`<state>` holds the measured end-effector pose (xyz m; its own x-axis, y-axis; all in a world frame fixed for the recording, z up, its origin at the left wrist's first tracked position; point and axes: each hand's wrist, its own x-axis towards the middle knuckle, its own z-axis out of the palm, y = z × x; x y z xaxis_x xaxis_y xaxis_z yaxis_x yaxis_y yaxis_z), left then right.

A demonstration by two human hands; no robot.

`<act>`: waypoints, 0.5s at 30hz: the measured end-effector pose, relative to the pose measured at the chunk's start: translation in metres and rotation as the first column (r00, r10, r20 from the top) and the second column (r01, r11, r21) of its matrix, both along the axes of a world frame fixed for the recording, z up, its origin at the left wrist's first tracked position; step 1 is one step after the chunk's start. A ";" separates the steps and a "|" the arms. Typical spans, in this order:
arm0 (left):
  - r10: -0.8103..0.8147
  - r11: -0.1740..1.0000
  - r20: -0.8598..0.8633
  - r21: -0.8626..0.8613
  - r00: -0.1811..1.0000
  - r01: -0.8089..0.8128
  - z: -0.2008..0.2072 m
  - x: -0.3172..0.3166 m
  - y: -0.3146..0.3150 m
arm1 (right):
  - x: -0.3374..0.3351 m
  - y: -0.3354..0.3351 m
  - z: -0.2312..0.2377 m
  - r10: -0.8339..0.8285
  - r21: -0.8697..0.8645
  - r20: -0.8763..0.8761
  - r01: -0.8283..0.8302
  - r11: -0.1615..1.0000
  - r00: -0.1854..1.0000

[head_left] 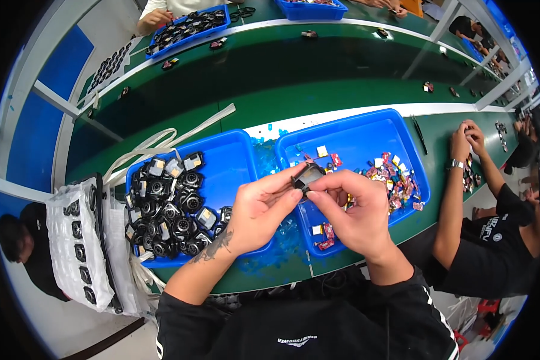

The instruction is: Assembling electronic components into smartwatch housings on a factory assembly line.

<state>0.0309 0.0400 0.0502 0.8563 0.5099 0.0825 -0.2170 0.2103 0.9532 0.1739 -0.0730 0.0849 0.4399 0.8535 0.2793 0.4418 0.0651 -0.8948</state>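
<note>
My left hand [255, 213] is closed around a black watch case [309, 175], held tilted over the inner edge of the right blue tray. Thumb and fingers of my right hand [363, 210] pinch the near side of the same case. What may sit between those right fingertips is too small to tell. Beneath my right hand, the right blue tray [354, 133] bears small red circuit pieces [396, 180] with white and yellowish blocks. To the left stands another blue tray [227, 157], heaped with black watch cases [171, 210], some showing grey square faces.
Black tweezers [419, 134] lie right of the trays. White strips [192, 133] trail behind the left tray. A white plastic sheet [66, 252] holds watch cases at far left. Beyond runs a green belt [270, 72] with scattered parts. A co-worker's hands [471, 135] work at right.
</note>
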 end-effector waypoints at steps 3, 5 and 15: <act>-0.008 0.998 0.035 0.064 0.999 0.006 0.005 0.001 -0.001 | -0.002 0.000 0.003 -0.050 0.035 0.082 0.048 0.998 0.995; -0.008 0.996 0.012 0.087 1.000 0.007 0.005 0.000 -0.002 | -0.004 0.001 0.002 -0.058 0.066 0.125 0.050 0.997 0.990; -0.028 0.996 -0.010 0.080 1.000 0.028 0.003 0.000 -0.004 | -0.003 0.002 0.001 -0.056 0.082 0.153 0.044 0.996 0.987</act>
